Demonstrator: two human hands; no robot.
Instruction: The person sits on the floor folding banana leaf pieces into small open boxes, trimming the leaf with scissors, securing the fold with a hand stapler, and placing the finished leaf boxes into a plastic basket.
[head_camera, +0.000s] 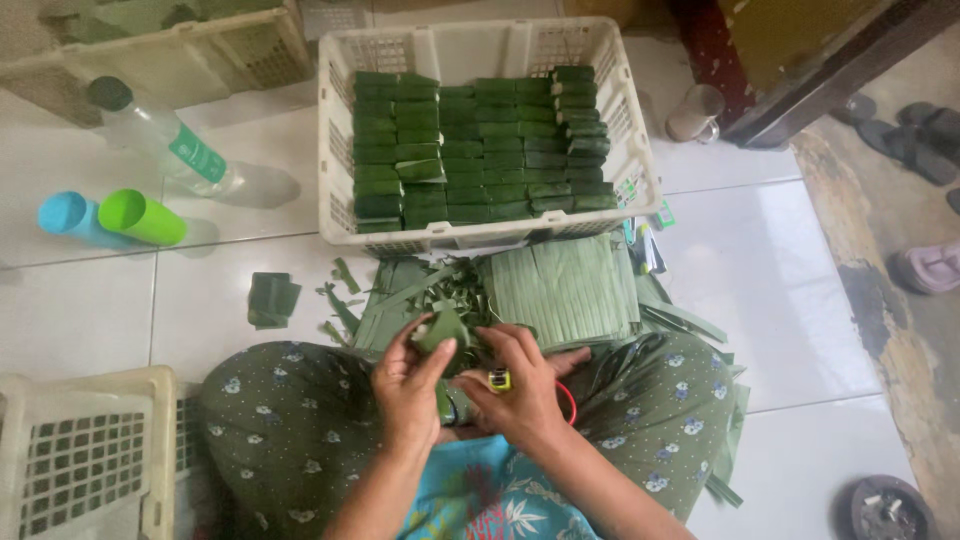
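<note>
Hands at lap: left hand (405, 385) and right hand (515, 385) both pinch a folded leaf packet (445, 328), fingers closed on it. Leaf stack (560, 290) lies just beyond, before white crate (640, 170) of packets.

Surface: white tiled floor (780, 290) | 12 o'clock: white crate (487, 232) | 10 o'clock: plastic bottle (165, 138), two cups (110, 217) | centre: leaf stack (560, 290)

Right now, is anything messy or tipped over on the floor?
Yes. A clear plastic bottle lies on its side on the white tiles, and torn leaf scraps are scattered loose beside the neat leaf stack. The parcels in the white crate sit tidy.
</note>
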